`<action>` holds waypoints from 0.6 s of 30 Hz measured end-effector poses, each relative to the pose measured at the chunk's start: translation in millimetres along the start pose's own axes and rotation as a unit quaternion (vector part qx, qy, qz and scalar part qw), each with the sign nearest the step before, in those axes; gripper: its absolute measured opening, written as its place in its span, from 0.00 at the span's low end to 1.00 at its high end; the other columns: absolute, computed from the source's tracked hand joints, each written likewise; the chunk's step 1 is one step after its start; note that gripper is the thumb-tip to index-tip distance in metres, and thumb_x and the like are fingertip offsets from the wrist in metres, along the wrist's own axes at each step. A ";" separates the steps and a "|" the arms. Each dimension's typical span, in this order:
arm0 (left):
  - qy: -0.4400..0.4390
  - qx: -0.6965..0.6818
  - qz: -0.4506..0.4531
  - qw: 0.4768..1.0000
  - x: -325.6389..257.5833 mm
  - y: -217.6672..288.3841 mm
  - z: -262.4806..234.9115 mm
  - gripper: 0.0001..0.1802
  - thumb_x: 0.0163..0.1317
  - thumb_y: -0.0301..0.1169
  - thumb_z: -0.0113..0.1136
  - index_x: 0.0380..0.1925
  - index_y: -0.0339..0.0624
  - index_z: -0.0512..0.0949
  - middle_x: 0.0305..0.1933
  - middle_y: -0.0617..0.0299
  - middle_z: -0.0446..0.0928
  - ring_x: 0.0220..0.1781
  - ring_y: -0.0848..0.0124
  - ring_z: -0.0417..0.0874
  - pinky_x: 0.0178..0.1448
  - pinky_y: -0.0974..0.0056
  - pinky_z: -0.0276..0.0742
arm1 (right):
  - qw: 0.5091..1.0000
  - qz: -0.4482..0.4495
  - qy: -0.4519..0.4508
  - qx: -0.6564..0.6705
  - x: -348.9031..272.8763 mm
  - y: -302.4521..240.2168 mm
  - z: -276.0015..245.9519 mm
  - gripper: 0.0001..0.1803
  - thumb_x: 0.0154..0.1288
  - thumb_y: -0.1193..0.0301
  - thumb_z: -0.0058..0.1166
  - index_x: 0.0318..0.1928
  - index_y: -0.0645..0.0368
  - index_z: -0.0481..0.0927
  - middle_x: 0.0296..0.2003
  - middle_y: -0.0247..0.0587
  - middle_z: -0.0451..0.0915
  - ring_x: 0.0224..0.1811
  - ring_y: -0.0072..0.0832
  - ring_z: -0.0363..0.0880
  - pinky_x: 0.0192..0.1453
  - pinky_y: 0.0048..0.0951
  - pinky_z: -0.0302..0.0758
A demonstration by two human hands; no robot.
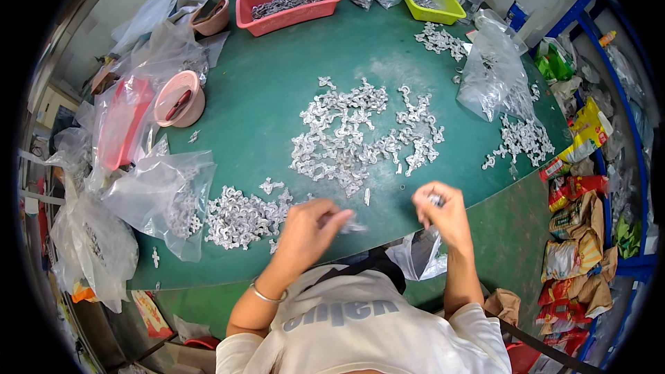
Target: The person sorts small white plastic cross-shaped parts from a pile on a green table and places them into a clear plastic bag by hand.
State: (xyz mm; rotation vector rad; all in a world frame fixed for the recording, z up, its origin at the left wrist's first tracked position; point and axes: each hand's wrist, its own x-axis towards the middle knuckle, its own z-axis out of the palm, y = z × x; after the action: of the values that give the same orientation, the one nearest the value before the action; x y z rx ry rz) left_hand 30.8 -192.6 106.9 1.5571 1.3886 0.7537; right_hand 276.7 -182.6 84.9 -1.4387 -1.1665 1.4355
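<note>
Several small silvery metal castings with knobbed ends lie in a loose pile (339,131) on the green table. A denser heap of castings (242,218) sits to the left of my left hand (308,230). That hand is closed, its fingers curled in and slightly smeared; whatever they hold is hidden. Beside its thumb, a pale metal piece (354,225) shows as a blur. My right hand (444,211), over the table's near edge, is closed around a small grey metal part (436,199). One slim casting (367,196) lies between the hands.
At the back stand a red basin (287,3) of metal parts and a yellow-green basket (433,1). A pink bucket (179,99) and clear plastic bags (166,194) crowd the left. To the right are another bag (488,73), a casting pile (523,140) and a blue rack (634,131).
</note>
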 end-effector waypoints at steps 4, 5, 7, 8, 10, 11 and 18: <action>0.049 0.332 0.061 0.940 -7.9 -42.6 -20.4 0.10 0.49 0.31 0.63 0.18 0.37 0.75 0.22 0.54 0.73 0.23 0.56 0.74 0.27 0.59 0.69 | 0.970 -0.113 0.168 -0.135 45.0 47.1 -37.9 0.08 0.59 0.76 0.51 0.38 0.66 0.78 0.22 0.38 0.74 0.18 0.19 0.70 0.20 0.22 0.67; 0.053 0.368 0.057 0.926 -8.6 -48.7 -22.7 0.10 0.47 0.32 0.63 0.18 0.38 0.76 0.23 0.53 0.72 0.25 0.54 0.74 0.28 0.57 0.69 | 0.945 -0.155 0.189 -0.219 55.0 56.1 -47.0 0.10 0.58 0.76 0.52 0.40 0.66 0.78 0.23 0.38 0.73 0.19 0.21 0.70 0.21 0.23 0.67; 0.046 0.385 0.032 0.921 -8.2 -51.4 -22.8 0.09 0.46 0.31 0.64 0.23 0.38 0.75 0.26 0.54 0.72 0.30 0.54 0.76 0.30 0.55 0.70 | 0.896 -0.186 0.221 -0.337 67.4 55.6 -48.7 0.12 0.56 0.76 0.54 0.43 0.64 0.77 0.25 0.42 0.73 0.22 0.28 0.71 0.26 0.28 0.68; 0.046 0.382 0.023 0.923 -7.3 -49.1 -21.5 0.10 0.45 0.31 0.64 0.25 0.38 0.75 0.28 0.54 0.72 0.32 0.55 0.75 0.31 0.55 0.70 | 0.879 -0.178 0.236 -0.374 71.4 49.7 -43.9 0.13 0.55 0.75 0.55 0.43 0.64 0.77 0.26 0.45 0.73 0.25 0.34 0.72 0.29 0.32 0.69; 0.060 0.369 0.037 0.927 -5.0 -47.4 -16.6 0.11 0.45 0.29 0.64 0.29 0.38 0.75 0.31 0.53 0.71 0.35 0.55 0.74 0.34 0.56 0.71 | 0.855 -0.137 0.247 -0.436 75.4 46.6 -37.5 0.17 0.51 0.72 0.60 0.42 0.63 0.77 0.32 0.48 0.73 0.31 0.44 0.74 0.35 0.39 0.70; 0.076 0.359 0.060 0.928 -5.2 -48.2 -13.8 0.12 0.45 0.29 0.64 0.31 0.38 0.75 0.31 0.53 0.71 0.35 0.55 0.74 0.35 0.56 0.71 | 0.849 -0.138 0.251 -0.444 76.4 47.7 -34.8 0.16 0.50 0.72 0.60 0.42 0.63 0.76 0.33 0.48 0.73 0.31 0.44 0.74 0.35 0.39 0.70; 0.100 0.291 0.109 0.945 -6.7 -50.5 -2.5 0.13 0.45 0.25 0.64 0.34 0.36 0.75 0.32 0.52 0.71 0.35 0.55 0.73 0.38 0.58 0.69 | 0.861 -0.205 0.271 -0.377 66.2 51.2 -35.5 0.14 0.48 0.76 0.61 0.38 0.65 0.77 0.31 0.48 0.74 0.30 0.39 0.74 0.35 0.34 0.70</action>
State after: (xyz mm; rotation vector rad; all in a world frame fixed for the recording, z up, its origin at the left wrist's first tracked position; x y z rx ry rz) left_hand 5.5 -199.8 63.3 2.1684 1.7074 0.6776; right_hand 312.3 -130.6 19.3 -1.7852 -1.5932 0.2062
